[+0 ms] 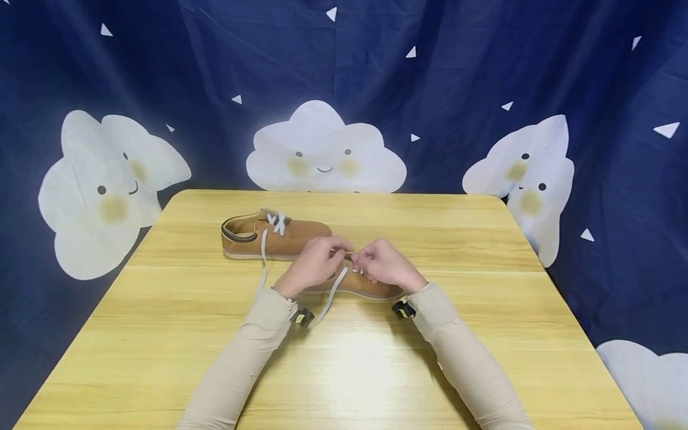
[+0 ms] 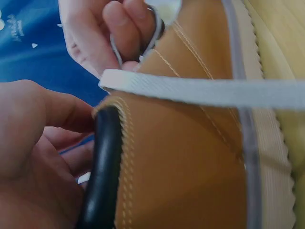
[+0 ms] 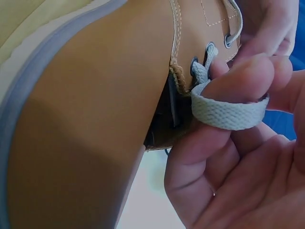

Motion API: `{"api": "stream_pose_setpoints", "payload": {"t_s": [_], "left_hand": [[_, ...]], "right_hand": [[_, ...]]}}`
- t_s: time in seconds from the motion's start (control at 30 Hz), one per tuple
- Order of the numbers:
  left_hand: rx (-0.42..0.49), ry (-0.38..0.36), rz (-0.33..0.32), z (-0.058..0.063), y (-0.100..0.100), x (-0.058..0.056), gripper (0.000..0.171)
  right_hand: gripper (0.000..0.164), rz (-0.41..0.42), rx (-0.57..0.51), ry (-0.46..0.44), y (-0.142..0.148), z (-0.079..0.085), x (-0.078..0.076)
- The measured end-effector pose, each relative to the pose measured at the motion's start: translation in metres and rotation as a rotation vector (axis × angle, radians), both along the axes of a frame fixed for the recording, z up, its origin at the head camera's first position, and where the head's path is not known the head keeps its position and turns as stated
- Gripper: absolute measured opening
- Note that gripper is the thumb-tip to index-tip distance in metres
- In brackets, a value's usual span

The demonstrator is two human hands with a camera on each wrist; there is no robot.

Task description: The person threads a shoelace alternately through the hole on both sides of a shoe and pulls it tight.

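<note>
In the head view a brown leather lace-up shoe [image 1: 376, 289] lies under both hands, toe to the right. My right hand [image 1: 388, 263] holds its pale shoelace [image 3: 228, 113], which loops across the bent fingers close to the eyelets. My left hand [image 1: 314, 266] is at the shoe's opening; in the left wrist view its thumb [image 2: 71, 112] presses the upper's edge beside the dark padded collar [image 2: 102, 162], with fingers on the inner side, partly hidden. Another stretch of lace [image 2: 200, 90] crosses the shoe's side and hangs to the table.
A second brown shoe [image 1: 301, 235] stands just behind, its lace [image 1: 263, 263] trailing over the near side. Both rest on a wood-grain table [image 1: 457, 239]. A dark blue curtain [image 1: 215, 60] with white clouds hangs behind.
</note>
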State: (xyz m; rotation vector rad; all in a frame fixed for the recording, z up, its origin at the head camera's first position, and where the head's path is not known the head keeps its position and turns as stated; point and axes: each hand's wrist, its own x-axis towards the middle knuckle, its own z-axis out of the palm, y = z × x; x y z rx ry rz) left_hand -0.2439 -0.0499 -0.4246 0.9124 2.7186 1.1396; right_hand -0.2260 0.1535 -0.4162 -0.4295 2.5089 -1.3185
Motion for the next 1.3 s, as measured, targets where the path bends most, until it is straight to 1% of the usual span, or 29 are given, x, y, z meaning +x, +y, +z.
{"api": "stream_pose_setpoints", "payload": {"t_s": [0.13, 0.27, 0.43, 0.5, 0.6, 0.63, 0.7, 0.8, 0.83, 0.87, 0.93, 1.0, 1.07, 1.13, 1.2, 1.3], "left_hand": [[0.052, -0.075, -0.010, 0.002, -0.001, 0.000, 0.032], [0.090, -0.109, -0.014, 0.002, -0.001, 0.000, 0.034], [0.128, -0.104, -0.007, 0.003, 0.001, -0.001, 0.035], [0.148, -0.109, 0.011, 0.005, 0.001, -0.001, 0.037], [0.184, -0.105, 0.038, 0.010, -0.001, -0.001, 0.042], [0.203, -0.108, 0.041, 0.012, -0.002, -0.001, 0.044], [0.245, -0.103, 0.042, 0.015, -0.005, -0.001, 0.050], [0.323, -0.096, 0.032, 0.020, -0.009, -0.002, 0.058], [0.345, -0.092, 0.031, 0.022, -0.011, -0.002, 0.060], [0.367, -0.086, 0.032, 0.024, -0.012, -0.002, 0.062], [0.408, -0.074, 0.036, 0.027, -0.014, -0.002, 0.064], [0.445, -0.066, 0.045, 0.030, -0.016, -0.001, 0.065], [0.486, -0.073, 0.058, 0.033, -0.019, -0.002, 0.066], [0.520, -0.072, 0.085, 0.035, -0.023, -0.002, 0.069], [0.553, -0.062, 0.121, 0.037, -0.028, -0.003, 0.071], [0.572, -0.012, 0.228, 0.036, -0.036, -0.008, 0.072]], "right_hand": [[0.035, -0.002, 0.009, 0.002, -0.001, 0.000, 0.000], [0.036, 0.016, 0.020, 0.003, 0.001, 0.001, 0.001], [0.030, 0.066, 0.070, 0.068, 0.007, 0.012, 0.006], [0.025, 0.077, 0.099, 0.129, 0.011, 0.017, 0.007], [0.021, 0.080, 0.139, 0.194, 0.019, 0.022, 0.007], [0.024, 0.084, 0.167, 0.212, 0.022, 0.023, 0.007], [0.041, 0.103, 0.235, 0.215, 0.027, 0.024, 0.005], [0.076, 0.164, 0.332, 0.151, 0.032, 0.020, 0.003], [0.085, 0.191, 0.355, 0.129, 0.033, 0.018, 0.002], [0.088, 0.220, 0.368, 0.110, 0.033, 0.015, 0.001], [0.084, 0.266, 0.374, 0.090, 0.031, 0.010, -0.002], [0.074, 0.286, 0.370, 0.095, 0.029, 0.006, -0.004], [0.064, 0.292, 0.376, 0.114, 0.027, 0.003, -0.005], [0.062, 0.279, 0.401, 0.119, 0.025, 0.002, -0.004], [0.062, 0.264, 0.422, 0.113, 0.024, 0.002, -0.003], [0.064, 0.250, 0.443, 0.102, 0.021, 0.002, -0.003]]}}
